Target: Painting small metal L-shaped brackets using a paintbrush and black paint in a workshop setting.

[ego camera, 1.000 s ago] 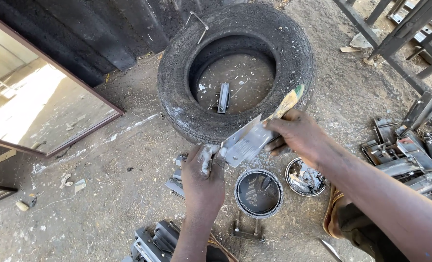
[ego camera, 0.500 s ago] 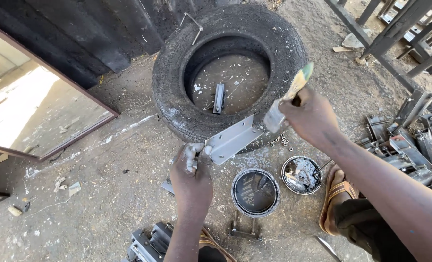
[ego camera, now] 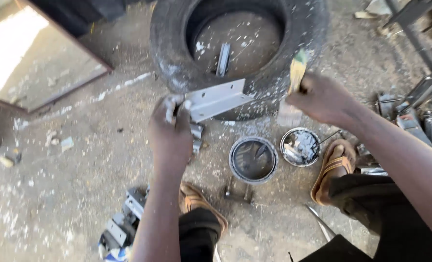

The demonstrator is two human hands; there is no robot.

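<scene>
Dusty paint-flecked ground (ego camera: pixel 70 194) — old tyre (ego camera: pixel 177 63), two paint tins (ego camera: pixel 253 160) — outdoors

One tyre (ego camera: pixel 177 73) ahead of me. One metal bracket (ego camera: pixel 216 99) in my left hand (ego camera: pixel 169 133). One paintbrush (ego camera: pixel 293 85) in my right hand (ego camera: pixel 322 99). Two round paint tins: dark one (ego camera: pixel 253 160), silvery one (ego camera: pixel 301 146). Two sandals: left (ego camera: pixel 199 204), right (ego camera: pixel 333 167). One metal piece (ego camera: pixel 223 59) inside tyre.
</scene>
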